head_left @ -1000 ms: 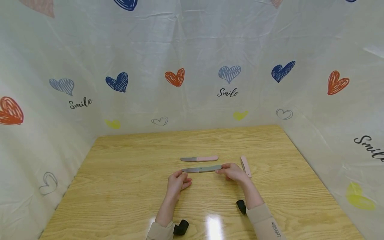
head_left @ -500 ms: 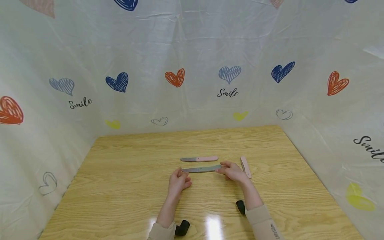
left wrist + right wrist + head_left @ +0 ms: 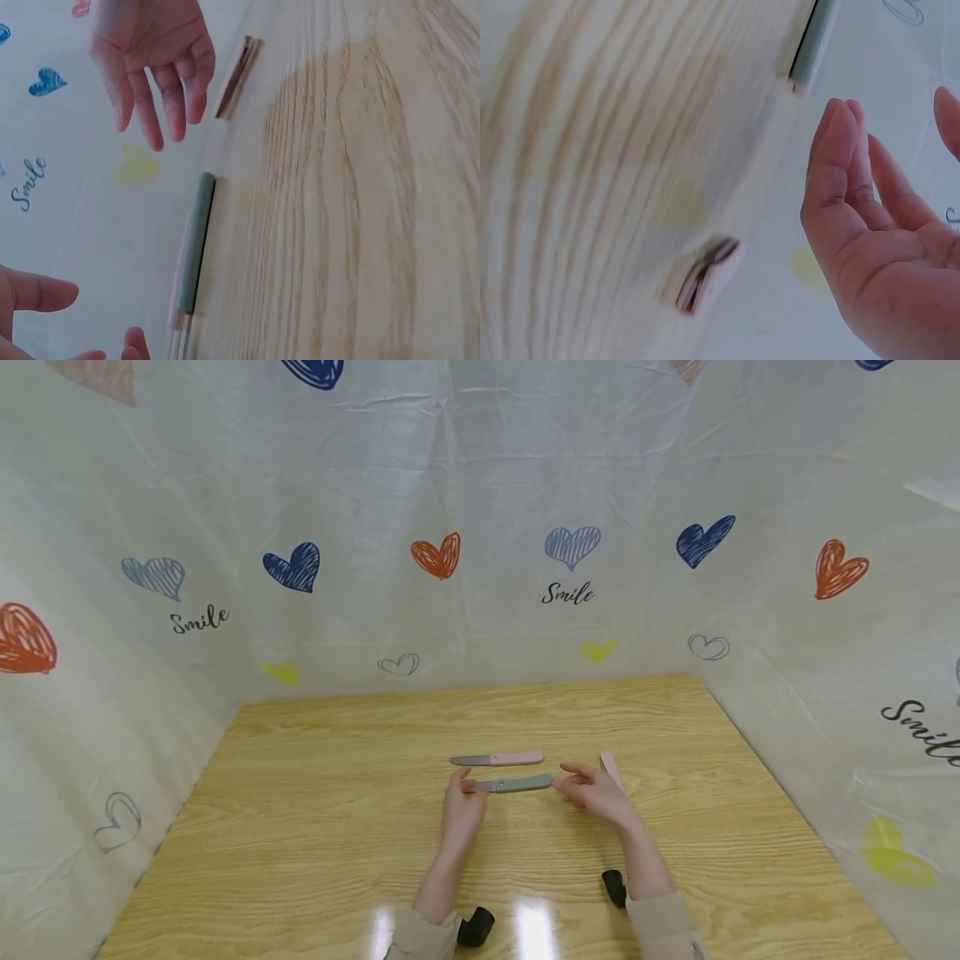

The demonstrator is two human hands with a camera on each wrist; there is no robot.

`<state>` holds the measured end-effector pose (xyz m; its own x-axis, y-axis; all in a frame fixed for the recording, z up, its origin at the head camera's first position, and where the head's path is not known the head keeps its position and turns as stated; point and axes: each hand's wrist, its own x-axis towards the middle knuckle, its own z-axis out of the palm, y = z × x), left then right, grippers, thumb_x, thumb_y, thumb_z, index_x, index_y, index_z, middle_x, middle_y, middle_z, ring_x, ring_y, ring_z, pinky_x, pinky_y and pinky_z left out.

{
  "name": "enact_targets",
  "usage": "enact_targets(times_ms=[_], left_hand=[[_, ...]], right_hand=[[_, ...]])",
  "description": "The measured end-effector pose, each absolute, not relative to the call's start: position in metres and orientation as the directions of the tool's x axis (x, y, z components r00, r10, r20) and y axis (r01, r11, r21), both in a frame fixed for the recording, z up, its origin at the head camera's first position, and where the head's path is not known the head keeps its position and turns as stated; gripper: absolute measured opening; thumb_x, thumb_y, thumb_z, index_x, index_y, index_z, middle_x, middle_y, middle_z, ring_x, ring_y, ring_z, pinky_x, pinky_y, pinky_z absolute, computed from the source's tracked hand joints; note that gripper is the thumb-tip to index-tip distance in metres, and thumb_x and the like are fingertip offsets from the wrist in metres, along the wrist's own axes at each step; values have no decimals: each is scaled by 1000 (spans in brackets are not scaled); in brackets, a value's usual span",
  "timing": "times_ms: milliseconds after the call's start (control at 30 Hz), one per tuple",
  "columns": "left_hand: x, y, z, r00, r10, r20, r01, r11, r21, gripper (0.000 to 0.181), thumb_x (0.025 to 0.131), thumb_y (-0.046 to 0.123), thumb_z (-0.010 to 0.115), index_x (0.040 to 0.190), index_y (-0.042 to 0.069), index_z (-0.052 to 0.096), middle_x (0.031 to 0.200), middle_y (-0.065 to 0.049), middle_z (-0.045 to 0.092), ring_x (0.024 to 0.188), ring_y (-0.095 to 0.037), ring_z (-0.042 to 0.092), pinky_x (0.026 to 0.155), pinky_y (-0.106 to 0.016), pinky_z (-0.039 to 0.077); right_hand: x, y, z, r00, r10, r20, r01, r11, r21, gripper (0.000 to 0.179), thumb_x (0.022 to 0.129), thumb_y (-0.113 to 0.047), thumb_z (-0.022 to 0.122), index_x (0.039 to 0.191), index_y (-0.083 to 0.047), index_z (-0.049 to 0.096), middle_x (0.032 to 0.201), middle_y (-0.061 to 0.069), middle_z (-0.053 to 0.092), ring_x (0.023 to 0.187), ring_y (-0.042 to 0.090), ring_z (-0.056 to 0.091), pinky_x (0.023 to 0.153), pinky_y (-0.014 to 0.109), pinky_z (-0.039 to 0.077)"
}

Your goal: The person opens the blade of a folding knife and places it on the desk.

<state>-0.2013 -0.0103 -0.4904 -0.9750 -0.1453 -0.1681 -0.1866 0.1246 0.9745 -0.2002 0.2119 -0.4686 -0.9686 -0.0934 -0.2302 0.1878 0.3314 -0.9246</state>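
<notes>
A knife with a green handle (image 3: 527,783) lies on the table, its blade pointing left. My left hand (image 3: 462,810) hovers over the blade and hides its tip; in the left wrist view its thumb (image 3: 45,292) and fingertips stand apart from the knife. To the right, my right hand (image 3: 597,794) is off the handle's end with its fingers loosely extended, holding nothing. Just behind lies an unfolded pink-handled knife (image 3: 517,758), parallel to the green one. A folded pink knife (image 3: 709,277) lies beyond my right hand, partly hidden by it in the head view.
The wooden table (image 3: 315,827) ends at a white sheet (image 3: 495,635) printed with hearts, which rises at the back and both sides. A black wrist piece (image 3: 476,927) sits by the left sleeve, another (image 3: 614,888) by the right.
My right hand has let go of the green handle and moved slightly right. My left hand has left the blade tip and shifted right, over the blade. The knives have hardly moved.
</notes>
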Motion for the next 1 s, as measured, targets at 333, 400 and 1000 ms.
enact_targets(times_ms=[333, 400, 1000], left_hand=[[-213, 26, -487, -998, 16, -67, -64, 121, 991, 29, 92, 3, 58, 119, -8, 60, 96, -14, 65, 82, -18, 58, 65, -24, 47], [-216, 35, -488, -996, 52, -68, -60, 144, 988, 28, 93, 7, 59, 119, -5, 62, 96, -11, 65, 84, -17, 59, 67, -25, 49], [-242, 122, -499, -958, 278, -75, -21, 191, 981, 34, 87, 5, 68, 120, -3, 61, 97, -9, 65, 85, -17, 64, 69, -25, 55]], right_hand=[[-194, 257, -456, -979, -6, -202, 188, 340, -921, 58, 99, -22, 59, 145, 6, 38, 120, 18, 58, 102, 33, 59, 83, 38, 55], [-195, 266, -455, -979, -1, -205, 192, 342, -920, 57, 100, -21, 57, 146, 7, 36, 121, 20, 55, 103, 35, 58, 85, 40, 54], [-204, 300, -464, -932, 53, -359, 354, 352, -867, 62, 105, -29, 42, 142, 19, 28, 140, 36, 38, 111, 32, 52, 84, 31, 55]])
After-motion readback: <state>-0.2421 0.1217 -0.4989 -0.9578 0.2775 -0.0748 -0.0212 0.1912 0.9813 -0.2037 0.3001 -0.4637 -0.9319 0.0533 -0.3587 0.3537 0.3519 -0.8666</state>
